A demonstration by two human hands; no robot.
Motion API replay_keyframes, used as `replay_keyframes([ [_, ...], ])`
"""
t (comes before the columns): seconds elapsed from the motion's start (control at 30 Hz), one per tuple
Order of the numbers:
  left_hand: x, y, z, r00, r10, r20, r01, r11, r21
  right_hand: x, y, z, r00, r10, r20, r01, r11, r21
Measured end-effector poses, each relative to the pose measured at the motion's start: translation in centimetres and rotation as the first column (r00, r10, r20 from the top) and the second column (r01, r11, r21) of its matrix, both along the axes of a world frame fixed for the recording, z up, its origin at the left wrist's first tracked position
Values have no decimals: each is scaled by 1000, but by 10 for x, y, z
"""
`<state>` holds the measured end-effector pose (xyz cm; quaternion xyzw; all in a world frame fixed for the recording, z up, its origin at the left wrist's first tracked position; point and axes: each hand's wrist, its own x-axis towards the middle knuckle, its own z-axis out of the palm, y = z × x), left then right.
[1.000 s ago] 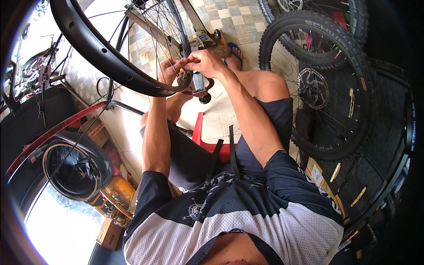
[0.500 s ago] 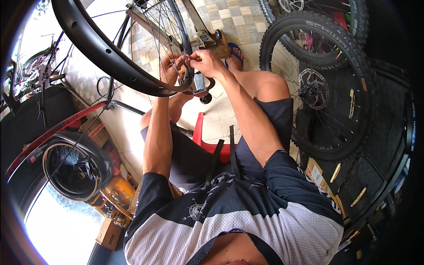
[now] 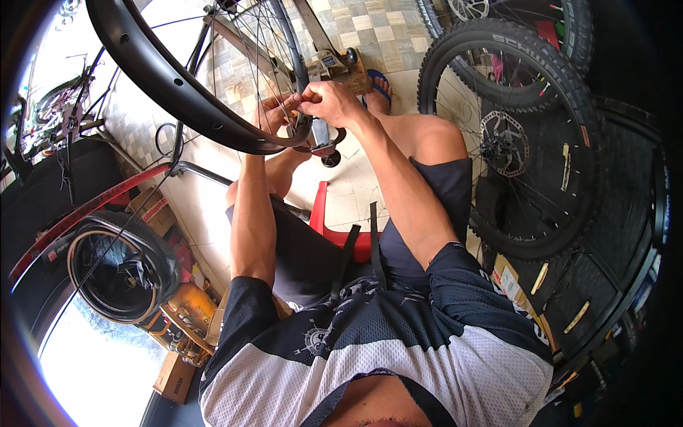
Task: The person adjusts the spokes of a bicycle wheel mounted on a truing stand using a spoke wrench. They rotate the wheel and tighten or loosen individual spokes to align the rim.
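Note:
A black bicycle wheel rim (image 3: 162, 84) with thin spokes and no tyre curves down from the upper left, held in a metal wheel stand (image 3: 313, 27). My left hand (image 3: 272, 114) is closed at the spokes near the rim's lower end, its thumb and fingertips drawn together. Against those fingertips, my right hand (image 3: 329, 104) pinches from the other side of the rim. Whatever lies between the fingers is too small or hidden to make out. Just below my right hand is a grey metal block (image 3: 321, 134) of the stand.
Wheels with knobby tyres (image 3: 435, 92) and disc rotors stand at the right. A red stool (image 3: 363, 246) shows between my legs. Spare tyres (image 3: 163, 260), an orange compressor-like machine (image 3: 193, 306) and cardboard boxes (image 3: 176, 376) are at the left. A sandalled foot (image 3: 378, 96) rests beyond the stand.
My fingers have shifted slightly and come closer together. A small reddish bit seen at my fingertips before is now hidden. The wheel has hardly moved.

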<state>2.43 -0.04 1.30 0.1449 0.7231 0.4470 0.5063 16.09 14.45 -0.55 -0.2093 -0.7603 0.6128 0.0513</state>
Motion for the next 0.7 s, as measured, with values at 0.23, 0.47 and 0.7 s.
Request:
replay_keyframes([
  [0.23, 10, 7, -3, 984, 48, -173, -35, 996, 77, 1, 3, -7, 1000, 29, -6, -29, 999, -43],
  [0.47, 25, 13, -2, 960, 186, -208, -150, 972, 180, -2, -2, -24, 999, 0, 47, 3, 998, -63],
  [0.7, 15, 4, 2, 890, 392, -232, -391, 919, 50, -2, -3, -12, 993, -92, 69, 94, 995, -19],
])
